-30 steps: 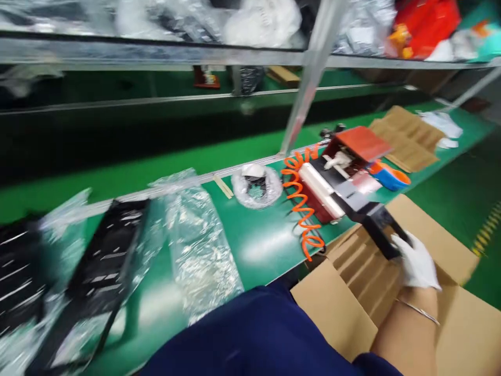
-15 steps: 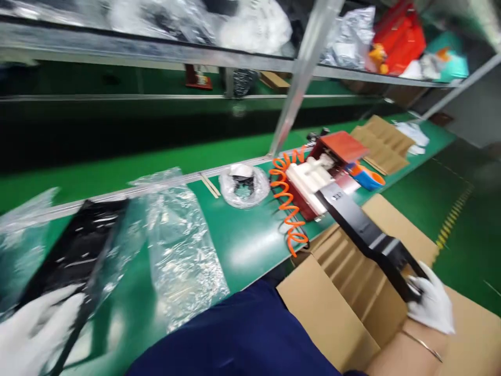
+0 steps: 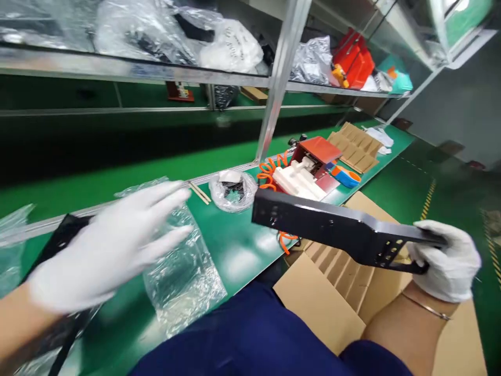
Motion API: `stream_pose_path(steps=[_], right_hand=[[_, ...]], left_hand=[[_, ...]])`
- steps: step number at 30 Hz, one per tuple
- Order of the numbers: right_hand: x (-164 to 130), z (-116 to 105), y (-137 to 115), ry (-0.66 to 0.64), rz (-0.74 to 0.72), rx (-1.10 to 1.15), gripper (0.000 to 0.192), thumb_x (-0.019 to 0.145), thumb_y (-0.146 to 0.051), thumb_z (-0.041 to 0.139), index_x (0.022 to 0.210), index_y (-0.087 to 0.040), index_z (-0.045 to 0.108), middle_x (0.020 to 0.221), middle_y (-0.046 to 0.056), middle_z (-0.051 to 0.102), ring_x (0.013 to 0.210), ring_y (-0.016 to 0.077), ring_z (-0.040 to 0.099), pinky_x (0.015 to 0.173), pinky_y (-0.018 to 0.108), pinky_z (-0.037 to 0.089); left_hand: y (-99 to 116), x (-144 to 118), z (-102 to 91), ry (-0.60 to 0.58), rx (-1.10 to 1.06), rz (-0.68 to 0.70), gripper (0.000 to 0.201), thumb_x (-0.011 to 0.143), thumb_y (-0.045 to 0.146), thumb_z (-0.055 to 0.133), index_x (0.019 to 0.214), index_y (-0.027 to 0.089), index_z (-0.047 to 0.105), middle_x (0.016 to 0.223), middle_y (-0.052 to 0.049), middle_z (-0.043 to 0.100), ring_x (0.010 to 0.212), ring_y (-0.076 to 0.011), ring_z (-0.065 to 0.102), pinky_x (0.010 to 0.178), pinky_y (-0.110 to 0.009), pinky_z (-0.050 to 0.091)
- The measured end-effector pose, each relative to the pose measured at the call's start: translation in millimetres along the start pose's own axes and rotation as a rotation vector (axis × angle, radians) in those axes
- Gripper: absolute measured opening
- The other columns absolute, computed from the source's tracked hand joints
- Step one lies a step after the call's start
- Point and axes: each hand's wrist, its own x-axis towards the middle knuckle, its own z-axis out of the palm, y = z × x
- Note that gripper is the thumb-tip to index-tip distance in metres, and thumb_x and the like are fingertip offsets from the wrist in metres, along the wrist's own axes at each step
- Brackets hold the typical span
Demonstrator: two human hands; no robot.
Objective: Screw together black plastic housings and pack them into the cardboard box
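My right hand (image 3: pixel 450 258), in a white glove, grips one end of a long black molded part (image 3: pixel 324 224) with holes near its held end. The part is held up above an open cardboard box (image 3: pixel 317 308) fitted with cardboard dividers. My left hand (image 3: pixel 113 245), also gloved in white, is raised with its fingers stretched out and holds nothing. Partly hidden behind and below it lies a dark part (image 3: pixel 62 240) in clear plastic. A clear plastic bag (image 3: pixel 183 282) lies flat on the green bench, close to my left fingers.
On the green bench (image 3: pixel 242 261) are a bagged ring of small black pieces (image 3: pixel 233 193), two thin sticks (image 3: pixel 199 193), a red and white fixture (image 3: pixel 309 167), an orange coiled hose (image 3: pixel 268 175), a tape roll (image 3: pixel 346 176) and cardboard dividers (image 3: pixel 354 149). A metal shelf post (image 3: pixel 277 83) rises behind.
My left hand has let go of the dark bagged part and moved up and right, fingers spread. The black part in my right hand has turned, its far end swinging left.
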Motion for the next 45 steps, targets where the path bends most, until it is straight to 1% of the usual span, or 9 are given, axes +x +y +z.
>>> stream_pose_path(steps=[4, 6, 8, 12, 17, 20, 31, 37, 45], right_hand=[[23.4, 80.1, -38.6, -0.417, -0.309, 0.017, 0.032, 0.058, -0.044, 0.090, 0.079, -0.022, 0.079, 0.082, 0.010, 0.077, 0.075, 0.0220, 0.073, 0.063, 0.037, 0.057], [34.0, 116.4, -52.3, -0.618, -0.359, 0.085, 0.029, 0.069, -0.044, 0.091, 0.087, -0.023, 0.081, 0.091, 0.011, 0.078, 0.086, 0.0197, 0.073, 0.076, 0.038, 0.058], [39.1, 145.9, -59.9, -0.719, -0.379, 0.173, 0.033, 0.077, -0.041, 0.089, 0.105, -0.026, 0.082, 0.110, 0.009, 0.077, 0.103, 0.0183, 0.073, 0.094, 0.039, 0.057], [1.5, 194.5, -56.4, -0.677, -0.264, 0.377, 0.067, 0.086, -0.046, 0.082, 0.148, -0.041, 0.057, 0.164, -0.003, 0.046, 0.156, 0.0189, 0.044, 0.132, 0.040, 0.036], [-132.2, 264.2, -51.0, -1.090, 0.024, 0.375, 0.099, 0.088, -0.081, 0.058, 0.161, -0.016, 0.040, 0.165, 0.020, 0.044, 0.152, 0.0314, 0.050, 0.125, 0.050, 0.048], [-190.0, 295.2, -58.9, -1.061, 0.075, 0.345, 0.117, 0.086, -0.088, 0.051, 0.167, -0.008, 0.024, 0.170, 0.023, 0.034, 0.160, 0.0333, 0.038, 0.134, 0.052, 0.035], [-192.3, 318.2, -54.2, -1.062, 0.027, 0.388, 0.077, 0.101, -0.071, 0.038, 0.156, -0.017, 0.046, 0.160, 0.014, 0.052, 0.152, 0.0245, 0.050, 0.135, 0.047, 0.037], [-175.9, 313.7, -61.2, -0.970, 0.357, 0.554, 0.067, 0.098, -0.067, 0.050, 0.147, -0.021, 0.054, 0.156, 0.008, 0.057, 0.147, 0.0227, 0.055, 0.129, 0.044, 0.047], [-189.3, 313.0, -62.5, -0.750, 0.232, 0.380, 0.077, 0.100, -0.066, 0.049, 0.163, -0.023, 0.037, 0.172, 0.008, 0.035, 0.164, 0.0237, 0.028, 0.140, 0.052, 0.026]], left_hand=[[46.0, 50.2, 34.8, -0.420, -0.363, 0.126, 0.056, 0.076, 0.052, 0.081, 0.122, 0.022, 0.071, 0.120, -0.010, 0.077, 0.113, -0.0345, 0.072, 0.100, -0.043, 0.056], [54.9, 59.5, 56.6, -0.665, -0.665, -0.027, 0.029, 0.072, 0.047, 0.081, 0.089, 0.024, 0.073, 0.081, -0.002, 0.076, 0.075, -0.0270, 0.074, 0.070, -0.034, 0.057], [52.1, 58.5, 71.0, -0.665, -0.942, -0.217, 0.022, 0.069, 0.041, 0.080, 0.074, 0.025, 0.066, 0.063, 0.002, 0.068, 0.056, -0.0219, 0.065, 0.053, -0.030, 0.049], [31.7, 50.8, 70.3, -0.187, -1.225, -0.459, 0.029, 0.064, 0.040, 0.086, 0.079, 0.022, 0.069, 0.070, 0.000, 0.070, 0.059, -0.0202, 0.064, 0.055, -0.030, 0.051], [31.7, 50.0, 66.4, 0.459, -1.360, -0.592, 0.052, 0.067, 0.049, 0.090, 0.105, 0.018, 0.071, 0.110, -0.011, 0.079, 0.096, -0.0298, 0.075, 0.087, -0.043, 0.063], [39.3, 46.3, 76.6, 0.725, -1.267, -0.669, 0.052, 0.070, 0.049, 0.089, 0.108, 0.019, 0.071, 0.113, -0.010, 0.079, 0.101, -0.0284, 0.076, 0.093, -0.042, 0.063], [31.3, 38.8, 84.3, 0.820, -1.177, -0.697, 0.059, 0.078, 0.050, 0.085, 0.127, 0.020, 0.069, 0.113, -0.009, 0.079, 0.105, -0.0272, 0.075, 0.099, -0.041, 0.062], [16.8, 42.1, 91.3, 0.670, -0.988, -0.525, 0.081, 0.090, 0.071, 0.065, 0.152, 0.022, 0.048, 0.153, -0.017, 0.059, 0.142, -0.0325, 0.058, 0.121, -0.046, 0.048], [25.4, 44.1, 112.8, 0.435, -0.737, -0.537, 0.103, 0.091, 0.075, 0.058, 0.165, 0.013, 0.022, 0.161, -0.026, 0.049, 0.147, -0.0375, 0.053, 0.123, -0.054, 0.042]])
